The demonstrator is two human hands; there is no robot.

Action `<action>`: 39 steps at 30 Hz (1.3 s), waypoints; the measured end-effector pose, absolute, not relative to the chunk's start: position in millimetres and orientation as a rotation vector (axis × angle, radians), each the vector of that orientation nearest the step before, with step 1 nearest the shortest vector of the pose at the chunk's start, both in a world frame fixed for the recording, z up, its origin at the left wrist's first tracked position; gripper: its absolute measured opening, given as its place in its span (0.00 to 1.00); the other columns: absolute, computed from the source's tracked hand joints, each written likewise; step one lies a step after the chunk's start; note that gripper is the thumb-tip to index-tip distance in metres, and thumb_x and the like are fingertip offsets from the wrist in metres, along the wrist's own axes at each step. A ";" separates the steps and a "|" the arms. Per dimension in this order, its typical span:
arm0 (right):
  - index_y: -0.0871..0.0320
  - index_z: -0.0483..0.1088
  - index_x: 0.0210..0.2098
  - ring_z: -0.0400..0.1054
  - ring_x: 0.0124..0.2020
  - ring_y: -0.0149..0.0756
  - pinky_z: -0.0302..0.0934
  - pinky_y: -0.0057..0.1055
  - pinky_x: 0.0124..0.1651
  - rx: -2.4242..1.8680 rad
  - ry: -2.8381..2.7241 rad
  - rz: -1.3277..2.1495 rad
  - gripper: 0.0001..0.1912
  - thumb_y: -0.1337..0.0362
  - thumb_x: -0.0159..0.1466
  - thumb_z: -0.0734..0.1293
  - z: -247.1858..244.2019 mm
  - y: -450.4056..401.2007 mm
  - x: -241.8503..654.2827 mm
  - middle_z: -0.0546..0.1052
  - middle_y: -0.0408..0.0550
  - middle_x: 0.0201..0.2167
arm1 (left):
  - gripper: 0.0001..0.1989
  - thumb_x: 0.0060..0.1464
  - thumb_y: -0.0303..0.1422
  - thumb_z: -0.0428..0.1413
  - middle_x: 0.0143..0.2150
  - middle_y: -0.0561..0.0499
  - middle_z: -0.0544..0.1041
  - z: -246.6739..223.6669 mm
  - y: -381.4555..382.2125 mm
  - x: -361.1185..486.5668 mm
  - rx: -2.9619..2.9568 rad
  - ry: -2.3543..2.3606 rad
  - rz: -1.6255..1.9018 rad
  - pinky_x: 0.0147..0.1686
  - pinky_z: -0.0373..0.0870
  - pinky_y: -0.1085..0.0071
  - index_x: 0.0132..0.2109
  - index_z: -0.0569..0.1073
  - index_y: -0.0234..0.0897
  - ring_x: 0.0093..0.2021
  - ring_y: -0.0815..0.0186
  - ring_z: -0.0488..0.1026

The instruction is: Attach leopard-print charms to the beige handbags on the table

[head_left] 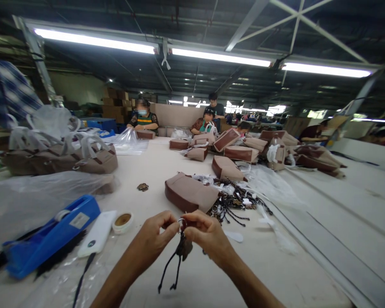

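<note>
Both hands meet over the near part of the table, pinching a metal ring point(182, 221) between them. My left hand point(158, 231) is closed on the ring's left side, my right hand point(205, 233) on its right. From the ring hangs a dark bag charm point(184, 247) with two black knotted cords dangling below. Just beyond my hands lies a taupe handbag point(192, 191) with a brown base, on its side. More black-corded charms point(232, 201) are heaped right of that bag.
A blue tape dispenser point(54, 235), a white device point(98, 233) with a cord and a tape roll point(122, 223) lie at left. Wrapped handbags point(64, 158) stand behind them. More bags point(240, 153) are piled at back right. Co-workers point(143, 117) sit across the table.
</note>
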State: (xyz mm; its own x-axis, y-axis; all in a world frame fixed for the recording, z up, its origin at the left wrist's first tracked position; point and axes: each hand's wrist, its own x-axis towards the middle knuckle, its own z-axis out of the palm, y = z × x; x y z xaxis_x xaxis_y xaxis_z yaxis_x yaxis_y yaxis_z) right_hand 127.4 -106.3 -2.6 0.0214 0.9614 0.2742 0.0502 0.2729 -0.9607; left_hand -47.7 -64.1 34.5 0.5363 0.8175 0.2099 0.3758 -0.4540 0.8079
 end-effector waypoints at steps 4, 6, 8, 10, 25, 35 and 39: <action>0.54 0.75 0.45 0.69 0.43 0.41 0.64 0.34 0.49 -1.122 -1.410 0.658 0.22 0.66 0.50 0.76 -6.8 -113.1 121.3 0.75 0.48 0.41 | 0.15 0.56 0.42 0.51 0.24 0.57 0.66 27.2 -56.8 -43.1 1.882 0.980 0.764 0.29 0.59 0.73 0.27 0.68 0.38 0.28 0.66 0.64; 0.54 0.74 0.47 0.69 0.43 0.41 0.64 0.35 0.49 -1.185 -1.425 0.525 0.26 0.69 0.48 0.77 -7.0 -113.4 118.3 0.75 0.49 0.42 | 0.15 0.56 0.43 0.51 0.24 0.57 0.66 24.1 -54.4 -40.0 1.841 0.985 0.766 0.29 0.59 0.73 0.27 0.69 0.37 0.28 0.66 0.64; 0.55 0.74 0.47 0.69 0.42 0.40 0.64 0.34 0.48 -1.216 -1.433 0.450 0.23 0.70 0.51 0.74 -7.2 -112.0 116.6 0.75 0.49 0.41 | 0.15 0.55 0.43 0.51 0.25 0.57 0.67 22.6 -52.8 -37.3 1.831 0.968 0.758 0.29 0.60 0.73 0.28 0.69 0.37 0.29 0.66 0.64; 0.56 0.74 0.47 0.69 0.40 0.38 0.64 0.33 0.45 -1.215 -1.415 0.443 0.21 0.72 0.53 0.71 -7.4 -110.1 116.7 0.75 0.48 0.40 | 0.14 0.56 0.42 0.50 0.25 0.57 0.67 21.9 -51.5 -35.5 1.838 0.947 0.750 0.30 0.60 0.73 0.28 0.68 0.37 0.29 0.66 0.64; 0.63 0.74 0.32 0.61 0.23 0.26 0.52 0.23 0.25 -1.076 -1.161 1.200 0.20 0.49 0.60 0.67 -14.5 -108.4 138.2 0.75 0.48 0.27 | 0.15 0.56 0.43 0.52 0.26 0.55 0.71 19.7 -29.7 -20.0 1.702 0.647 0.578 0.33 0.62 0.72 0.28 0.66 0.36 0.30 0.67 0.67; 0.63 0.74 0.34 0.64 0.21 0.29 0.54 0.24 0.24 -1.191 -0.891 1.132 0.24 0.46 0.54 0.70 -29.3 -83.2 154.6 0.73 0.46 0.20 | 0.12 0.53 0.37 0.55 0.23 0.55 0.71 6.9 13.3 25.0 1.648 0.701 0.527 0.29 0.59 0.73 0.27 0.69 0.34 0.26 0.70 0.64; 0.63 0.74 0.29 0.64 0.21 0.28 0.56 0.23 0.24 -1.220 -0.890 1.124 0.23 0.45 0.55 0.70 -40.3 -71.2 170.7 0.71 0.44 0.20 | 0.12 0.51 0.37 0.54 0.22 0.55 0.71 -0.9 28.4 43.9 1.611 0.707 0.480 0.28 0.59 0.73 0.26 0.69 0.34 0.25 0.69 0.64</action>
State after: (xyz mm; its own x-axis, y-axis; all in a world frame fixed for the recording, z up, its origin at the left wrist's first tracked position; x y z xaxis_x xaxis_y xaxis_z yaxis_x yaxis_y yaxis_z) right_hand 170.7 -71.2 -40.3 0.2425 0.9686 -0.0554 -0.1680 -0.0143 -0.9857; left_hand 43.9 28.4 -0.9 0.7253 0.6832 -0.0850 0.1734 -0.0618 0.9829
